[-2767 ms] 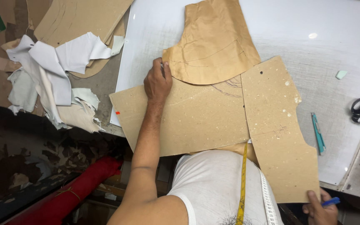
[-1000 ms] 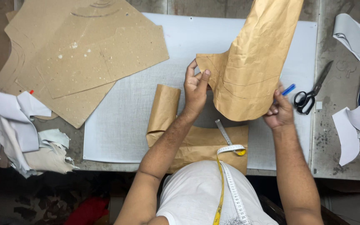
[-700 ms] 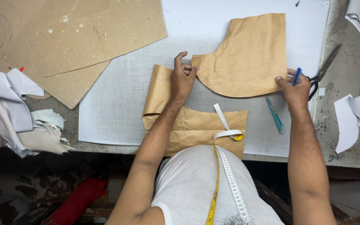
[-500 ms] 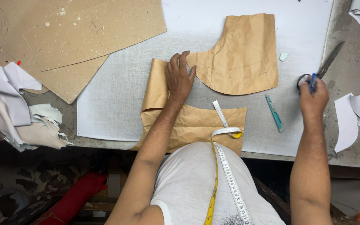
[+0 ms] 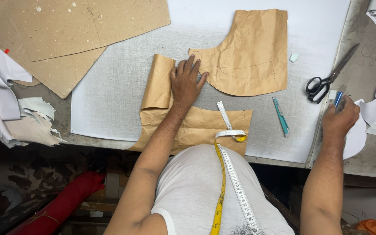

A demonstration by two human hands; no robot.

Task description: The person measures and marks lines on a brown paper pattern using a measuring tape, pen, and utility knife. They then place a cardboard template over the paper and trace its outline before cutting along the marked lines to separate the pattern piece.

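Note:
My left hand (image 5: pixel 187 82) lies flat, fingers spread, on a folded brown paper pattern piece (image 5: pixel 188 126) at the table's near edge. Its fingertips touch the lower left edge of a second brown paper pattern piece (image 5: pixel 251 52), which lies flat on the white cloth (image 5: pixel 109 100). My right hand (image 5: pixel 339 118) is at the table's right side, closed on a blue pen (image 5: pixel 337 98), just below black scissors (image 5: pixel 329 78). A yellow and white measuring tape (image 5: pixel 227 143) hangs from my neck onto the folded paper.
A teal cutter (image 5: pixel 280 115) lies on the cloth right of the tape. Brown cardboard pattern sheets (image 5: pixel 79 30) cover the far left. White fabric scraps (image 5: pixel 5 100) pile at the left edge, and more white pieces (image 5: pixel 373 115) at the right. A small chalk piece (image 5: pixel 294 57) lies nearby.
The upper brown paper piece, held up in both hands a second ago, now lies flat. My right hand moved right past the scissors, then back toward me, holding the blue pen.

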